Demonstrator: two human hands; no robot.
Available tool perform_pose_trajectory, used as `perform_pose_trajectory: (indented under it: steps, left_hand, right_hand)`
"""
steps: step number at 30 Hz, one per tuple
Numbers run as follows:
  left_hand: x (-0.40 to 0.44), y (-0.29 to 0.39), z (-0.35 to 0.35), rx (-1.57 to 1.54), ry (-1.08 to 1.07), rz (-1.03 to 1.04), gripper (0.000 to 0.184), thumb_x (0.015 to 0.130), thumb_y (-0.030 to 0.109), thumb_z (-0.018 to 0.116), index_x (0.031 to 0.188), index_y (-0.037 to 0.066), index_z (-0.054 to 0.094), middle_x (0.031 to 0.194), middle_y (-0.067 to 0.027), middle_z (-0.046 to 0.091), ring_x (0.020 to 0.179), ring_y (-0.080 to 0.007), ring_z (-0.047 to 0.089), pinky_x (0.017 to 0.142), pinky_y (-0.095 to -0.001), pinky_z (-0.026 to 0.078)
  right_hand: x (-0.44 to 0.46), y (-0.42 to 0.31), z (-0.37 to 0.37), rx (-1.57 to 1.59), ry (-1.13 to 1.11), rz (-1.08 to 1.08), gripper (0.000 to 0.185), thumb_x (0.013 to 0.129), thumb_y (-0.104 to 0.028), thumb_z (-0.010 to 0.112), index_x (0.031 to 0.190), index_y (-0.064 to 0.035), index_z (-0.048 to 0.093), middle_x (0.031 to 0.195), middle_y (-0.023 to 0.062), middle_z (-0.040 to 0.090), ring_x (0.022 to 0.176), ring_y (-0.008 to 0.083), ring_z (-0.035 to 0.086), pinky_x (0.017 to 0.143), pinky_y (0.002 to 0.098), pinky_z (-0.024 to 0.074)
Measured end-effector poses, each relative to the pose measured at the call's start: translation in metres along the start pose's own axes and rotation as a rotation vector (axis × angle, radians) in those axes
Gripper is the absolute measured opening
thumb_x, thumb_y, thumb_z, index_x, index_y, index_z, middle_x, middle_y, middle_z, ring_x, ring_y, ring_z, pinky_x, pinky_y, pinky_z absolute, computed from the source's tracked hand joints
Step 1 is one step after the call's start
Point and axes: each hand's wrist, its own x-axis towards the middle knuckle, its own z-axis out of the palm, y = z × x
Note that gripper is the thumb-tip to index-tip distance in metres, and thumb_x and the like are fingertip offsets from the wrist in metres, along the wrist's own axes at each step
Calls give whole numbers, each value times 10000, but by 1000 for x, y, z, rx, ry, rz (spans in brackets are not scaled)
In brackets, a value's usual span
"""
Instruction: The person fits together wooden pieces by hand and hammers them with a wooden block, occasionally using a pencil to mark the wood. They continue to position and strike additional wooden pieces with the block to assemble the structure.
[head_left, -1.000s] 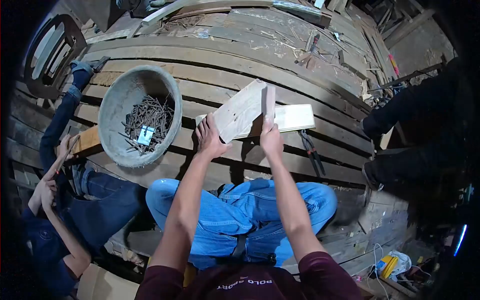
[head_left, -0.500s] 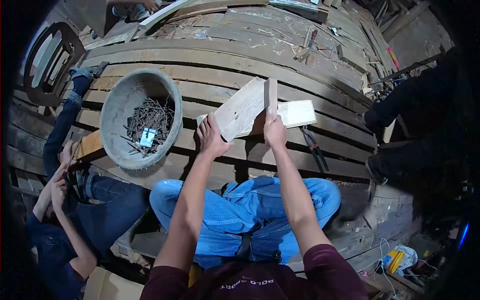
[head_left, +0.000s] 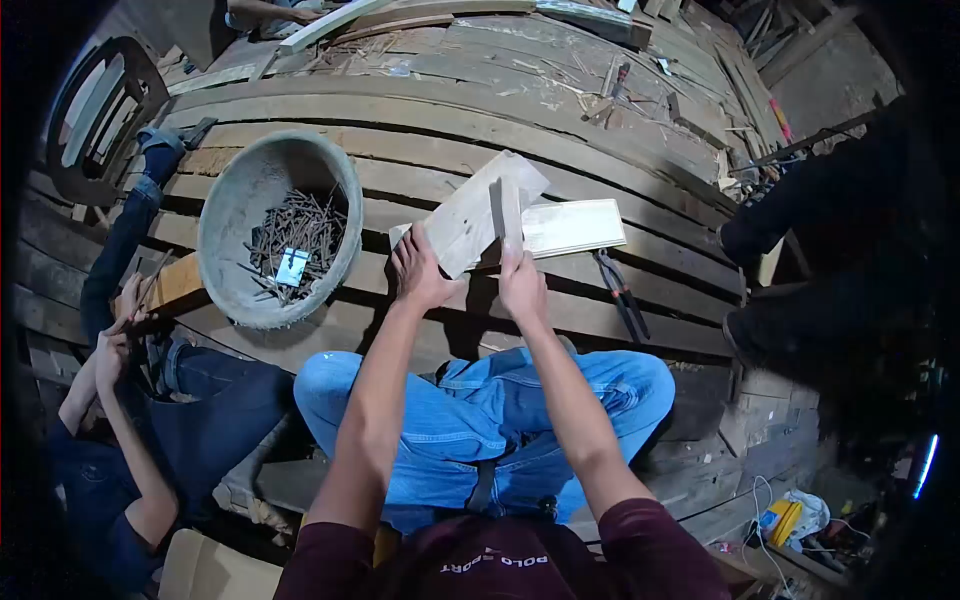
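Note:
My left hand (head_left: 420,272) grips the near left end of a pale wooden board (head_left: 462,222), which lies tilted away from me. In my right hand (head_left: 523,290) is a narrow wooden block (head_left: 509,208), held upright by its lower end and slightly blurred. The block lies across the face of the board, left of its far right end. Under them, a second pale board (head_left: 575,227) sticks out to the right. A pair of pincers (head_left: 620,292) with dark and red handles rests to the right of my right hand.
A grey basin (head_left: 222,235) with rusty nails (head_left: 300,232) and a small light-blue packet (head_left: 292,266) stands at left. A co-worker's hands (head_left: 118,335) work beside it. Another person's dark-clothed legs (head_left: 800,280) are at right. Gaps run between the planks (head_left: 420,130).
My right hand has moved left with the wooden block, from the board's right end onto its face. My left hand keeps its hold. The view has shifted slightly.

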Motion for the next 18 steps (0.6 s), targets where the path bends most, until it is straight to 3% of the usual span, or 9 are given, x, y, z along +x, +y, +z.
perform_pose_trajectory:
  steps: [4,10,14,18]
  left_hand:
    - [1,-1,4,0,-2,2,1285,573,295,913,1493,-8,69,1450,-286,316,1400,-448,272,1162,-570,189]
    - [5,-3,3,1,-15,-9,1277,581,299,913,1498,8,74,1463,-264,309,1409,-445,264,1173,-579,177]
    - [4,-5,10,23,28,2,1272,576,279,915,1491,1,77,1467,-274,302,1408,-451,262,1166,-569,201]
    - [2,-2,6,17,4,13,1276,585,270,904,1496,-8,55,1459,-292,309,1390,-451,283,1155,-582,203]
  right_hand:
    - [20,-1,-8,-93,-41,-14,617,1013,-537,375,1203,22,553,1028,356,653,1028,525,617,899,592,472]
    - [-43,19,13,-69,-72,9,628,1010,-541,382,1262,17,519,1024,375,642,1013,551,606,899,609,462]
    - [-13,13,9,-15,-94,-77,619,1008,-541,386,1197,21,562,1007,370,647,1002,550,609,893,599,475]
    - [-13,-6,7,-52,-58,0,620,1007,-542,388,1159,29,575,991,368,650,999,548,612,893,593,479]
